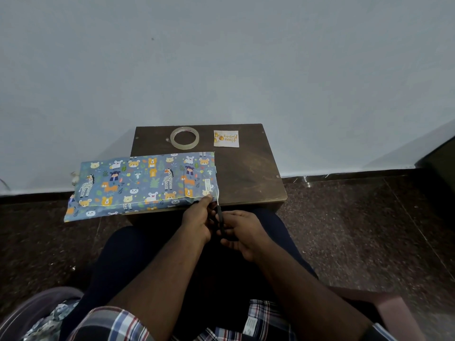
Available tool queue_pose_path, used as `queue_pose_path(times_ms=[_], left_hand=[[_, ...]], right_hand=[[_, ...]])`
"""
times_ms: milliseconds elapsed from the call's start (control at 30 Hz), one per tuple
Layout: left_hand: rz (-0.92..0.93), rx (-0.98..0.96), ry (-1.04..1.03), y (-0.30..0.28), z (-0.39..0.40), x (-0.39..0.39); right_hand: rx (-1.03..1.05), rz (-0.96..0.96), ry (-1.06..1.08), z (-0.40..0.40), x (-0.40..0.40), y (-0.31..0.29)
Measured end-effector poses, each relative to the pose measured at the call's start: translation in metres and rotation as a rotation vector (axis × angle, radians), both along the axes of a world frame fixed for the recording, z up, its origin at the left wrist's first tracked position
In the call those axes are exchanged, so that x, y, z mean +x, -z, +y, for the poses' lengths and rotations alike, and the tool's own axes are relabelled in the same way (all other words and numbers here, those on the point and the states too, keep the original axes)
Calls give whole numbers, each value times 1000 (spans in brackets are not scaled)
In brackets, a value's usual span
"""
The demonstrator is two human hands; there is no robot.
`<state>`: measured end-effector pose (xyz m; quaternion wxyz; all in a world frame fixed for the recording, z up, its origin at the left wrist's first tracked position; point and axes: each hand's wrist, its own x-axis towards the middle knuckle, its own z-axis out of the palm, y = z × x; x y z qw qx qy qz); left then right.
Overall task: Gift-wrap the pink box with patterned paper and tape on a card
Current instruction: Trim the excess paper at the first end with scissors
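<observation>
Patterned paper (145, 183), blue with cartoon animals, covers the left half of the small dark wooden table (246, 173) and hangs off its left and near edges. No pink box shows; from the raised shape, I judge it is under the folded paper. The table stands against a pale wall (221, 57), on a dark speckled stone floor (357, 217).

Now the action: the left hand (198, 217) pinches the paper's right near corner, while the right hand (242, 231) curls round the black handles of a pair of scissors (219, 217), the blades pointing up at that right edge. This looks like trimming the excess paper. The next move calls for a straight cut along the edge with the paper held taut, or it may tear crooked.

Waiting at the back of the table: a roll of clear tape (184, 138), lying flat, and just beside it to the right the small white greeting card (226, 138) with gold lettering, untouched.
</observation>
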<state>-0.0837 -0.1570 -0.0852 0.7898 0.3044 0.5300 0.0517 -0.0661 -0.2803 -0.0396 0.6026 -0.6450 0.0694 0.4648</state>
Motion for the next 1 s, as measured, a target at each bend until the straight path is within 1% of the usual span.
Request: queue_pose_path(times_ms=[600, 1000], left_hand=[[32, -2, 12, -2, 0, 1], [32, -14, -23, -2, 2, 6]], right_hand=[[5, -47, 11, 2, -3, 9], [26, -25, 7, 0, -1, 5]])
